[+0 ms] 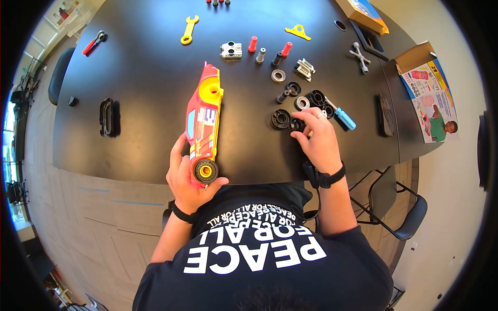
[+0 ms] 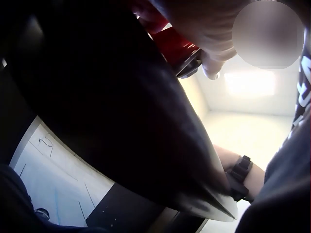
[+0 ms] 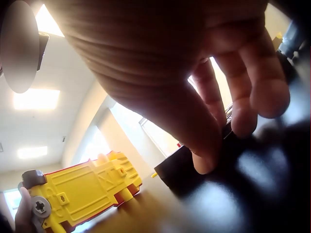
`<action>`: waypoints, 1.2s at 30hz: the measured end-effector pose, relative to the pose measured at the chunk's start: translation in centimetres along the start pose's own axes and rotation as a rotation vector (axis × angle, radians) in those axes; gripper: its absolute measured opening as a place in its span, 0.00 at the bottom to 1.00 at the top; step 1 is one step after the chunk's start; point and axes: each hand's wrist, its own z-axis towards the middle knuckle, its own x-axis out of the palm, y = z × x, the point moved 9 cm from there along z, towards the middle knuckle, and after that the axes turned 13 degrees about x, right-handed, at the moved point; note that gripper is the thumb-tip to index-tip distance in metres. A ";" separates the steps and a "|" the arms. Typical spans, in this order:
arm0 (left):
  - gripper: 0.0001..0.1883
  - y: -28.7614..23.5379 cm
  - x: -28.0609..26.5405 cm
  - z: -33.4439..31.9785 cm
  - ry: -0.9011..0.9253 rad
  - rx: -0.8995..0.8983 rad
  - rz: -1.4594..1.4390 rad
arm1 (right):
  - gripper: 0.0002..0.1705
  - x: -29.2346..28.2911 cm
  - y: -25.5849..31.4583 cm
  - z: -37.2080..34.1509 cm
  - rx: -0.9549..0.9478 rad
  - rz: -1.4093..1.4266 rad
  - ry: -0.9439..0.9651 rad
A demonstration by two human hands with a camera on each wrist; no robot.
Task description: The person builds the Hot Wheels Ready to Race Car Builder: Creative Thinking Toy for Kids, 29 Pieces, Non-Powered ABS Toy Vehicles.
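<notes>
A red toy car with a yellow underside (image 1: 203, 122) is held by my left hand (image 1: 185, 179) near the table's front edge, fingers and thumb around its wheel end. One black tire on a yellow hub (image 1: 205, 171) faces up there. The right wrist view shows the yellow underside (image 3: 87, 189) and a grey screw head (image 3: 41, 206). My right hand (image 1: 319, 140) pinches a small black part (image 1: 296, 125) between thumb and fingers, beside a black wheel piece (image 1: 280, 119). In the right wrist view, the hand (image 3: 194, 73) hides much of that part.
Black wheels (image 1: 316, 97), silver rims (image 1: 278, 75) and a blue screwdriver (image 1: 344, 118) lie around the right hand. Farther back are red pegs (image 1: 252, 44), silver engine pieces (image 1: 231, 50) and a yellow wrench (image 1: 189, 30). An open box (image 1: 428, 93) stands at the right.
</notes>
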 end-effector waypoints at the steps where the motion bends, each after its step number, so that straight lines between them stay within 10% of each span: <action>1: 0.43 -0.1 -0.1 0.1 0.000 -0.001 0.000 | 0.27 0.0 0.1 -0.2 0.003 -0.005 0.003; 15: 0.29 -0.4 -0.7 -0.5 -0.096 -0.001 -0.021 | 0.17 0.9 1.6 -3.2 0.166 -0.032 0.252; 22: 0.37 -0.1 -0.8 -1.0 -0.115 -0.007 -0.058 | 0.12 5.0 5.8 -4.8 0.254 0.794 0.589; 32: 0.49 0.9 -1.0 -2.1 -0.145 -0.037 -0.166 | 0.14 7.3 13.5 -4.7 0.123 1.077 0.788; 36: 0.37 0.4 -1.1 -1.9 -0.180 -0.017 -0.104 | 0.11 8.4 14.6 -5.2 0.143 1.021 0.804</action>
